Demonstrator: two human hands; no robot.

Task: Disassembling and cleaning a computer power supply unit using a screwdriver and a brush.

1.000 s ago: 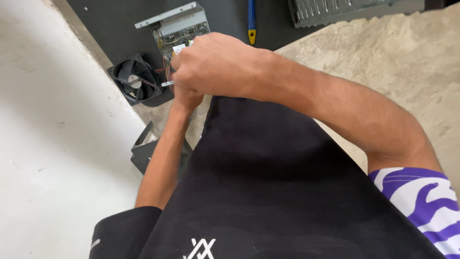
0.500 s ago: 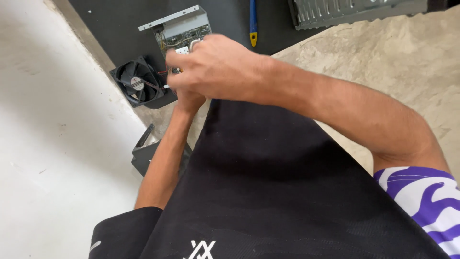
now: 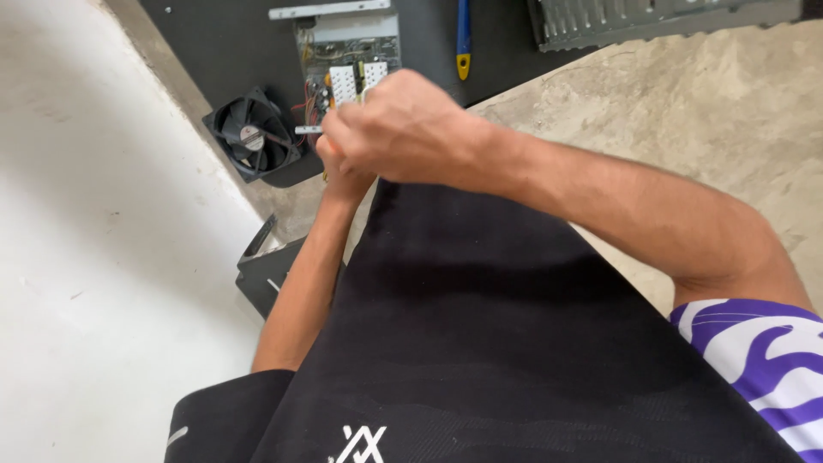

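My right hand [image 3: 407,129] is curled into a fist just in front of an open metal box with a circuit board [image 3: 347,60] that lies on a black mat [image 3: 223,51]. Whatever its fingers hold is hidden. My left hand [image 3: 339,176] sits right under it, mostly covered, with only the wrist and a few fingers showing. A bit of orange shows between the two hands. A black cooling fan [image 3: 253,135] lies left of the hands, its wires running to the board. My black-clad knee [image 3: 480,326] fills the foreground.
A blue and yellow screwdriver [image 3: 464,39] lies on the mat beyond the hands. A grey metal casing [image 3: 634,17] rests at the top right. A black metal cover [image 3: 270,274] lies by my left forearm. Pale floor spreads left, rough concrete right.
The hands have stayed together at the box. More of the circuit board shows above my right fist than a second ago.
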